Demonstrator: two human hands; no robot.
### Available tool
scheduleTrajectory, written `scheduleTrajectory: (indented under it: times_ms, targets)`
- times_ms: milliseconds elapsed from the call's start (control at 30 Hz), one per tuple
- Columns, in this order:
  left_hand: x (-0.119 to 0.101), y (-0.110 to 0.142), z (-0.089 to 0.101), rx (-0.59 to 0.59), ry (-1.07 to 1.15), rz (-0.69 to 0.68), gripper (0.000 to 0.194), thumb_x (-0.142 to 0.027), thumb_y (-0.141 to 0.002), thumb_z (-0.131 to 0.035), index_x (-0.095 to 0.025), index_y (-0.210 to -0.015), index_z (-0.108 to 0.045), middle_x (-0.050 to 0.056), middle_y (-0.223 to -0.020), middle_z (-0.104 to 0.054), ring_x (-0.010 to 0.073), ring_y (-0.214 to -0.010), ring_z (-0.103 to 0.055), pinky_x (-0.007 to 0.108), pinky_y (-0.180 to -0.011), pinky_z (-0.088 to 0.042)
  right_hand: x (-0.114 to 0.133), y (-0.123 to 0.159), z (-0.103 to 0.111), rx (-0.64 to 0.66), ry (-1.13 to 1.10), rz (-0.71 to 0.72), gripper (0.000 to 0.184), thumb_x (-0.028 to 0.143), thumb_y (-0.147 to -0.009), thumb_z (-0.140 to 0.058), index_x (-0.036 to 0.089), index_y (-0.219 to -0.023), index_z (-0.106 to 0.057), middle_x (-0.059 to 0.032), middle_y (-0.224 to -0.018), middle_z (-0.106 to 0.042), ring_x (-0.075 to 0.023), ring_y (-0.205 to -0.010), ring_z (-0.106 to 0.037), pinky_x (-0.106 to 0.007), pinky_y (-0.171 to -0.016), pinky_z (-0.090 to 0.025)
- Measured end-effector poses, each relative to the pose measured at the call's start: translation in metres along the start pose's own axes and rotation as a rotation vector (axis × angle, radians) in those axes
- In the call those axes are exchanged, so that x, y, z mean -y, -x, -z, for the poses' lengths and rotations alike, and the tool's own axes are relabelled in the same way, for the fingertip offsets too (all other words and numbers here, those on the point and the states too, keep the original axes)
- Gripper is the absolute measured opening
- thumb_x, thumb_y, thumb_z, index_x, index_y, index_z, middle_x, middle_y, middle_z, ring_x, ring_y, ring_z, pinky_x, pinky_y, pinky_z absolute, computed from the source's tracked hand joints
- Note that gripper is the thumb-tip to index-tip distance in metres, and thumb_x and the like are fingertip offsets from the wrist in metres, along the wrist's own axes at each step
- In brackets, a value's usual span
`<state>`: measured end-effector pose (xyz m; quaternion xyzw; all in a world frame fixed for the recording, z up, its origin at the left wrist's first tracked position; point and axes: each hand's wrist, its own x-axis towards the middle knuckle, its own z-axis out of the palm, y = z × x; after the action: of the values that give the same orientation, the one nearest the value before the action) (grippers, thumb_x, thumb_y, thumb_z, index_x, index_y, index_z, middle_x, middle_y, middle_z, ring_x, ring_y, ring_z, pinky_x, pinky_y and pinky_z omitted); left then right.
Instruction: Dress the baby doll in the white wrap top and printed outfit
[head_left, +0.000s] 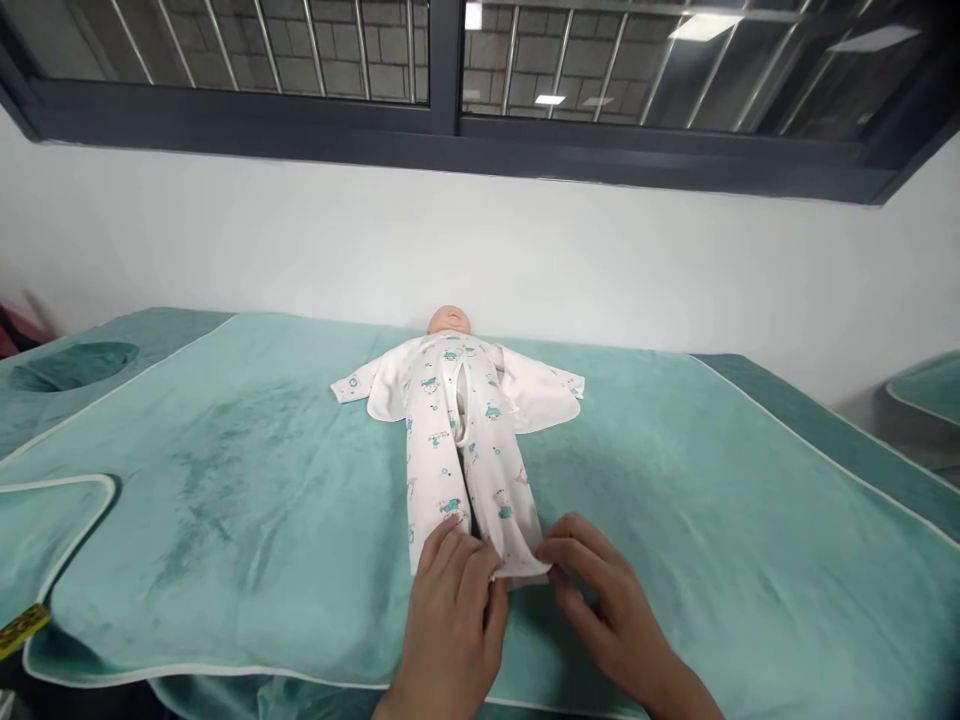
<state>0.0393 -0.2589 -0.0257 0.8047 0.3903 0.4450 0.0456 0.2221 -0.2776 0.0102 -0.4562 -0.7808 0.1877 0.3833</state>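
White baby pants (pixel 499 500) with a green and pink print lie spread over a white baby shirt (pixel 536 385), legs toward me. A baby doll's head (pixel 448 319) shows above the collar; the rest of the doll is hidden by cloth. At the hem of the right-hand pant leg, my right hand (pixel 604 600) pinches the outer corner between thumb and fingers. My left hand (pixel 454 610) is at the inner side of that same hem, fingers closed on its edge and partly covering the left pant leg's end.
Green plush covers (pixel 247 470) with white piping spread over the bed surface. Behind it rise a white wall (pixel 585 260) and a dark-framed window (pixel 450 125) with metal bars outside. A yellow label (pixel 24 630) lies at the left edge, beside a folded cover corner.
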Motion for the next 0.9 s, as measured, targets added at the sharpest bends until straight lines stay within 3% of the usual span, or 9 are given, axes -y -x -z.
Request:
scheduleTrajectory:
  times_ms: [133, 267, 333, 400, 467, 533, 633, 733, 900]
  targets:
    - [0.006, 0.004, 0.022, 0.061, 0.092, -0.066, 0.017, -0.009, -0.082, -0.053, -0.023, -0.09, -0.055, 0.002, -0.08, -0.062, 0.0186, -0.081, -0.059, 0.047, -0.1, -0.045, -0.018, 0.001, 0.005, 0.156, 0.001, -0.03, 0.019, 0.014, -0.092, -0.042, 0.021, -0.09, -0.059, -0.0031, -0.083, -0.059, -0.0142, -0.076, -0.057, -0.026, -0.066, -0.048]
    - [0.045, -0.014, 0.037, -0.094, 0.074, 0.085, 0.016, -0.011, -0.087, -0.047, -0.022, -0.088, -0.06, 0.006, -0.086, -0.063, 0.0201, -0.084, -0.059, 0.036, -0.077, -0.05, -0.058, -0.034, 0.01, 0.005, 0.214, -0.085, 0.022, 0.016, -0.091, -0.044, 0.021, -0.101, -0.062, -0.0068, -0.101, -0.064, -0.0183, -0.093, -0.061, -0.033, -0.08, -0.053]
    - [0.079, -0.032, 0.033, -0.081, -0.078, 0.201, 0.018, -0.017, -0.089, -0.047, -0.021, -0.096, -0.063, 0.008, -0.094, -0.064, 0.0229, -0.091, -0.058, 0.038, -0.081, -0.049, -0.077, -0.066, 0.007, -0.034, 0.372, -0.057, 0.035, 0.013, -0.087, -0.047, 0.021, -0.117, -0.061, -0.0092, -0.12, -0.062, -0.0232, -0.114, -0.056, -0.043, -0.096, -0.049]
    - [0.113, -0.053, 0.022, 0.003, -0.26, 0.271, 0.026, -0.017, -0.087, -0.046, -0.018, -0.107, -0.064, 0.012, -0.106, -0.063, 0.028, -0.104, -0.054, 0.045, -0.091, -0.047, -0.091, -0.098, -0.002, 0.045, 0.418, 0.04, 0.041, 0.012, -0.085, -0.05, 0.02, -0.125, -0.059, -0.0097, -0.131, -0.057, -0.0243, -0.128, -0.047, -0.046, -0.107, -0.041]
    - [0.142, -0.071, 0.009, 0.12, -0.363, 0.269, 0.032, -0.012, -0.085, -0.045, -0.013, -0.111, -0.064, 0.016, -0.117, -0.06, 0.0315, -0.118, -0.048, 0.048, -0.098, -0.044, -0.098, -0.125, -0.014, 0.125, 0.378, 0.118, 0.037, 0.014, -0.088, -0.049, 0.019, -0.123, -0.061, -0.0099, -0.13, -0.058, -0.0226, -0.127, -0.048, -0.043, -0.108, -0.04]
    - [0.16, -0.086, -0.003, 0.163, -0.399, 0.228, 0.035, -0.011, -0.084, -0.046, -0.011, -0.114, -0.064, 0.017, -0.122, -0.059, 0.0316, -0.126, -0.043, 0.048, -0.105, -0.039, -0.102, -0.14, -0.027, 0.126, 0.329, 0.106, 0.033, 0.017, -0.09, -0.048, 0.017, -0.119, -0.063, -0.0103, -0.125, -0.061, -0.0213, -0.119, -0.054, -0.039, -0.105, -0.042]
    - [0.168, -0.1, -0.014, 0.157, -0.335, 0.134, 0.034, -0.015, -0.086, -0.048, -0.014, -0.116, -0.063, 0.014, -0.121, -0.061, 0.0294, -0.127, -0.043, 0.048, -0.108, -0.035, -0.109, -0.144, -0.037, 0.033, 0.308, -0.007, 0.033, 0.02, -0.088, -0.053, 0.015, -0.118, -0.063, -0.012, -0.124, -0.062, -0.0241, -0.116, -0.055, -0.041, -0.104, -0.043]
    - [0.164, -0.106, -0.016, 0.137, -0.21, 0.172, 0.027, -0.021, -0.086, -0.051, -0.015, -0.109, -0.064, 0.012, -0.109, -0.064, 0.0289, -0.114, -0.052, 0.045, -0.102, -0.04, -0.115, -0.138, -0.038, -0.02, 0.252, -0.112, 0.037, 0.025, -0.086, -0.057, 0.018, -0.121, -0.062, -0.012, -0.127, -0.061, -0.0272, -0.118, -0.056, -0.043, -0.1, -0.046]
    - [0.159, -0.105, -0.013, 0.039, -0.134, 0.293, 0.017, -0.023, -0.085, -0.052, -0.018, -0.096, -0.064, 0.011, -0.098, -0.065, 0.0301, -0.102, -0.057, 0.045, -0.093, -0.043, -0.118, -0.142, -0.041, 0.038, 0.095, -0.01, 0.035, 0.028, -0.083, -0.057, 0.019, -0.115, -0.065, -0.0085, -0.126, -0.063, -0.0283, -0.12, -0.056, -0.043, -0.104, -0.043]
